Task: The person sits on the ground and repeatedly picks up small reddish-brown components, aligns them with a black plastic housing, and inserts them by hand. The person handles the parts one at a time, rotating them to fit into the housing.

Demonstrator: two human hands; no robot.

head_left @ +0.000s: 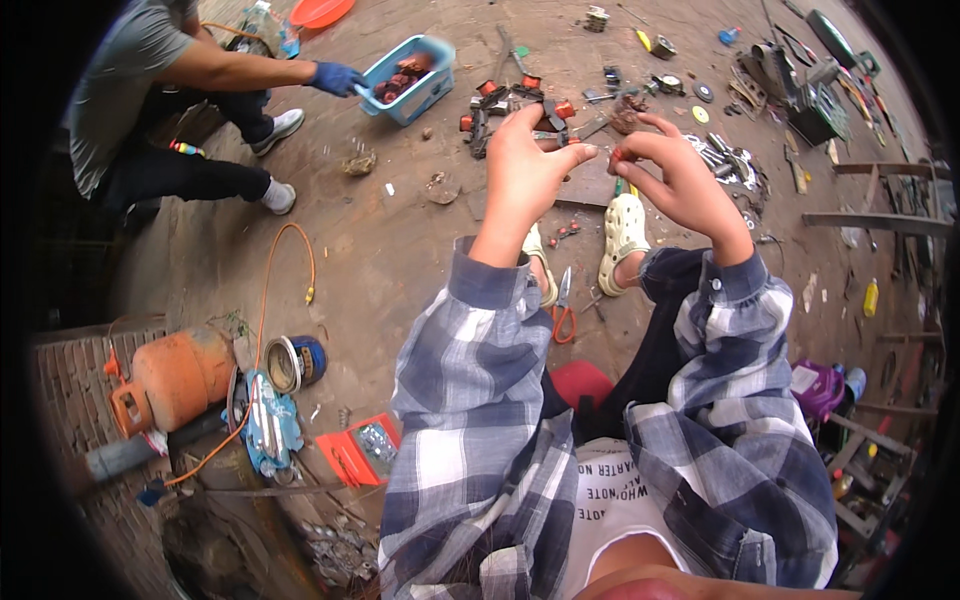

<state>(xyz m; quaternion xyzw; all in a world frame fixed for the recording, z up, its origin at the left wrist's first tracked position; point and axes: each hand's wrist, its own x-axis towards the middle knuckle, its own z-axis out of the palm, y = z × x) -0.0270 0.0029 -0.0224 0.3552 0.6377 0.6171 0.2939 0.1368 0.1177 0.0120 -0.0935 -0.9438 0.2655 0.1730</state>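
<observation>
My left hand (522, 165) is raised in front of me, thumb stretched to the right and apart from the fingers, with nothing visible in its grasp. Facing it is my right hand (672, 172), its fingers curled to a pinch. A small reddish bit (616, 156) shows at its fingertips, too small to name. Beyond the left hand lie dark metal motor parts with orange-red coils (532, 82), partly hidden by that hand. Between my feet, below both hands, scissors with orange handles (564, 318) rest on the ground.
Ahead left, a squatting person's blue-gloved hand (337, 79) grips a light-blue basket (424, 98) of reddish-brown parts. Metal tools (730, 160) and scrap lie to the right. An orange gas cylinder (185, 375), hose and open can (285, 365) stand left. Wooden racks (880, 220) line the right.
</observation>
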